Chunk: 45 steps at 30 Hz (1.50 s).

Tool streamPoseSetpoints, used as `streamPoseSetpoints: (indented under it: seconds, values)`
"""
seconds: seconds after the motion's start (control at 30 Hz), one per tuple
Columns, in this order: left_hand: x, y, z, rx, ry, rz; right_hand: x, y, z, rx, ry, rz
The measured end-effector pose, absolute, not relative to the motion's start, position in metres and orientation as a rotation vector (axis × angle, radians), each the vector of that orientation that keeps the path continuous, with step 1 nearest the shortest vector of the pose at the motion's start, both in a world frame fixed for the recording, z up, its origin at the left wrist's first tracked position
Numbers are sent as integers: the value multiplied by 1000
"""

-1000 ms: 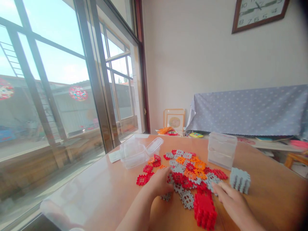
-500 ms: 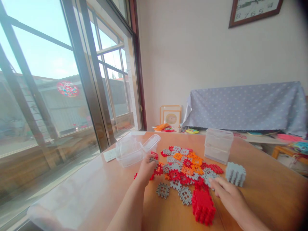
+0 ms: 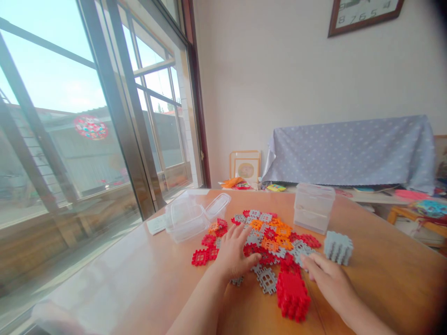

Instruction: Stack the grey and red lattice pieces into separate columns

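Observation:
My left hand (image 3: pixel 234 253) is spread palm-down over the left part of a loose pile of flat plastic interlocking tiles, hiding some of them. My right hand (image 3: pixel 326 274) is closed at the pile's right side, fingertips against a grey tile (image 3: pixel 301 250); what lies inside its fingers is hidden. Red, grey and orange tiles (image 3: pixel 270 244) make up the pile. In front of it a stack of red tiles (image 3: pixel 292 295) stands between my hands. A stack of grey tiles (image 3: pixel 338 248) sits beyond my right hand. Nearer me lies a single grey tile (image 3: pixel 267 279).
A clear plastic box (image 3: pixel 314 208) stands behind the pile on the right. Another clear container (image 3: pixel 186 222) and a clear lid (image 3: pixel 218 205) are at the left on the wooden table (image 3: pixel 377 270). Tall glass windows (image 3: pixel 104 153) flank the table's left side.
My left hand has moved right and nearer me, from closed fingers at the pile's left edge to spread fingers over it, uncovering red tiles there. The right hand stays in place.

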<state>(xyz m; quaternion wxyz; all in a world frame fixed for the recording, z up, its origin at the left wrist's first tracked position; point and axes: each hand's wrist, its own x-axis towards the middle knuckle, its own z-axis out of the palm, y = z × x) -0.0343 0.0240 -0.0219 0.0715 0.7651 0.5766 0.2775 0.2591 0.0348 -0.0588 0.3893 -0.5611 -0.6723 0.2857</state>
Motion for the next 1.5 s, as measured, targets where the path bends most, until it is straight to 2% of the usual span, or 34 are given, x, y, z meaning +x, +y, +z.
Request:
streamPoseSetpoints:
  seconds: [0.07, 0.17, 0.37, 0.7, 0.9, 1.0, 1.1, 1.3, 1.5]
  values:
    - [-26, 23, -25, 2307, 1652, 619, 259, 35, -59, -1436, -1709, 736]
    - [-23, 27, -28, 2327, 1639, 553, 259, 35, -59, -1433, -1708, 736]
    - [-40, 42, -33, 2268, 1900, 768, 260, 38, -65, -1412, -1713, 718]
    - [-72, 56, -35, 1777, 2010, 1217, 262, 42, -67, -1427, -1690, 757]
    - [-86, 56, -34, 1652, 2129, 1240, 261, 41, -64, -1421, -1675, 731]
    - [-79, 48, -29, 1814, 2217, 1233, 261, 40, -63, -1422, -1668, 734]
    - [-60, 39, -22, 2098, 2147, 1154, 260, 39, -62, -1415, -1660, 732]
    - [-22, 33, -21, 2401, 1854, 710, 261, 42, -64, -1442, -1653, 731]
    - [-39, 40, -35, 2337, 2166, 633, 260, 41, -62, -1459, -1645, 729]
